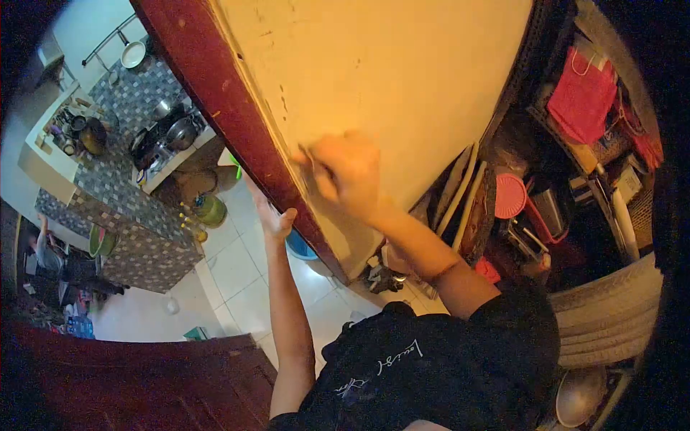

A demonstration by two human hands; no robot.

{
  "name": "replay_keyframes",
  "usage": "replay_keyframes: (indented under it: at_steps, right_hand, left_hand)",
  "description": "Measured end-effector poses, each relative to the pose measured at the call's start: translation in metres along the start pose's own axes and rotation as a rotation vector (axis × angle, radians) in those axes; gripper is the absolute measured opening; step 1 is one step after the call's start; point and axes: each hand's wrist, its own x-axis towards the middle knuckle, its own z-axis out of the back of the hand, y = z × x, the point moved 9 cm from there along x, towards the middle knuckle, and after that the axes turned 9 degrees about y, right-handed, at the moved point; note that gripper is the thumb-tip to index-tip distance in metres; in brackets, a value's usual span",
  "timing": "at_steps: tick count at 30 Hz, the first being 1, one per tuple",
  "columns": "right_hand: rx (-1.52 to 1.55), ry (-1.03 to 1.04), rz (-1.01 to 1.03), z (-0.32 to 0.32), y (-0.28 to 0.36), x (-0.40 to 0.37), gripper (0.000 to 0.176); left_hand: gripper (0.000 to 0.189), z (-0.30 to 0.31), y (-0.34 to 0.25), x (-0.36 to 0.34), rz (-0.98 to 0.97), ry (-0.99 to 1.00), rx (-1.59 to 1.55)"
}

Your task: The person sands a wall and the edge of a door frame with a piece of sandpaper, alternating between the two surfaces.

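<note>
My right hand [346, 174] is closed with curled fingers against the yellow wall [402, 79], close to where it meets the dark red door frame [237, 126]. Motion blurs it, and what its fingers hold, if anything, is too small to make out. Dark scuffs and chipped spots mark the wall above it. Lower and to the left, my left hand [274, 220] rests flat along the side of the frame. Its fingers stretch upward, partly hidden by the frame, and the thumb sticks out over the edge.
Through the doorway is a kitchen with a stove [159, 147], a hanging pan [133, 54], a green gas cylinder [210, 211] and a tiled counter [136, 237]. A blue tub [300, 246] stands behind the frame. Right of the wall are a pink lid [510, 195] and red cloth [583, 97].
</note>
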Motion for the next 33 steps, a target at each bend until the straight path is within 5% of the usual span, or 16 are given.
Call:
replay_keyframes:
  at_steps: [5,14,19,29,33]
  right_hand:
    - [-0.050,0.028,-0.027,-0.019,0.004,-0.036,0.010]
    - [-0.054,-0.123,0.012,0.016,0.019,0.050,0.011]
    - [-0.074,-0.022,-0.072,-0.010,0.014,-0.014,0.009]
    - [-0.145,-0.289,0.056,0.028,0.037,0.081,0.012]
    - [-0.146,-0.228,0.006,0.017,0.031,0.048,0.015]
  left_hand:
    - [0.137,-0.004,-0.014,0.010,-0.039,-0.007,0.045]
    - [0.133,-0.004,-0.010,0.009,-0.050,0.009,0.038]
    - [0.135,-0.003,-0.033,0.014,-0.178,-0.021,0.263]
    - [0.137,-0.018,-0.049,0.018,-0.102,0.007,0.021]
    - [0.137,-0.017,-0.056,0.020,-0.115,-0.017,0.049]
